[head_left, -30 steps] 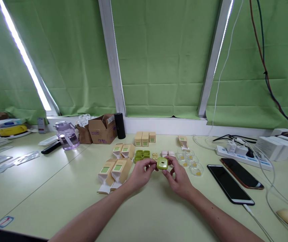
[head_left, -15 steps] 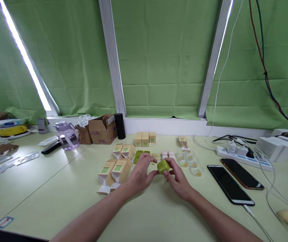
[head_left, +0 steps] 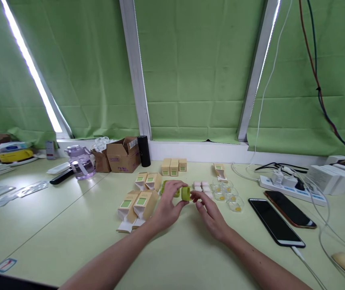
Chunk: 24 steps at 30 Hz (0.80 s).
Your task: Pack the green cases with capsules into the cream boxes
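Note:
My left hand (head_left: 168, 203) pinches a small green case (head_left: 186, 193) between thumb and fingers, just above the table. My right hand (head_left: 209, 211) is beside it, fingertips at the case's right edge, fingers loosely curled; I cannot see anything else in it. More green cases (head_left: 169, 186) lie behind my left hand. Open tan cartons (head_left: 139, 204) lie left of that hand. Pale pink blocks (head_left: 201, 185) and clear plastic shells with yellow dots (head_left: 228, 195) sit right of the case.
Three closed tan boxes (head_left: 174, 166) stand near the window sill. A cardboard box (head_left: 123, 155), black cylinder (head_left: 143, 150) and purple jug (head_left: 80, 162) are back left. Two phones (head_left: 276, 221) and a power strip (head_left: 290, 183) with cables lie right.
The green case has been turned on edge and moved slightly left and away, now held mainly by my left hand. My right hand has loosened from it.

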Each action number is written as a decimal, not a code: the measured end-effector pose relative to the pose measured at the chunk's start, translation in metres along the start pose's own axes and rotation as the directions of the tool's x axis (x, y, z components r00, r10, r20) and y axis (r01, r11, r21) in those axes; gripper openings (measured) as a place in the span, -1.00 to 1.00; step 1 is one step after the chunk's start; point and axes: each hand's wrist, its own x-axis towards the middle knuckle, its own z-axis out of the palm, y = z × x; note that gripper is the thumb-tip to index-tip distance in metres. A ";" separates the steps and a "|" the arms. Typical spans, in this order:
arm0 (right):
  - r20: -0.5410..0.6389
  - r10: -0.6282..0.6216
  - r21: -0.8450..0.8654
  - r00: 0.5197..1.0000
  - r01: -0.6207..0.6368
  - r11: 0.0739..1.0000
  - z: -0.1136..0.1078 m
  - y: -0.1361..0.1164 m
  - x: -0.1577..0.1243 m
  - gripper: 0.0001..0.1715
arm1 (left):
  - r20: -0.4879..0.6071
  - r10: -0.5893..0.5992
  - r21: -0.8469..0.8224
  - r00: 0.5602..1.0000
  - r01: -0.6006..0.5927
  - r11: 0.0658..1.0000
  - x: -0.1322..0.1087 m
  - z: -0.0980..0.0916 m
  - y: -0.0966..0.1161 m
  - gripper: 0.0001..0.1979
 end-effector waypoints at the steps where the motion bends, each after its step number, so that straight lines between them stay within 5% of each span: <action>1: 0.006 -0.024 -0.067 1.000 0.024 0.997 0.000 0.001 0.000 -0.62 | -0.037 -0.088 -0.072 0.995 0.085 0.994 0.002 0.001 -0.005 -0.55; 4: 0.087 -0.085 -0.307 0.993 0.108 0.946 0.002 0.003 0.000 -0.66 | -0.046 -0.328 -0.324 0.944 0.297 0.898 0.006 0.002 -0.018 -0.53; 7: 0.168 -0.090 -0.494 0.982 0.163 0.854 0.008 0.004 0.000 -0.58 | -0.028 -0.417 -0.467 0.908 0.357 0.809 0.008 0.002 -0.026 -0.50; 13: 0.246 -0.001 -0.647 0.969 0.164 0.744 0.016 -0.001 0.003 -0.53 | -0.008 -0.452 -0.550 0.892 0.373 0.747 0.008 0.001 -0.021 -0.48; 24: 0.271 0.030 -0.677 0.962 0.168 0.716 0.025 0.002 0.016 -0.67 | -0.015 -0.442 -0.483 0.897 0.380 0.789 0.004 0.006 -0.027 -0.48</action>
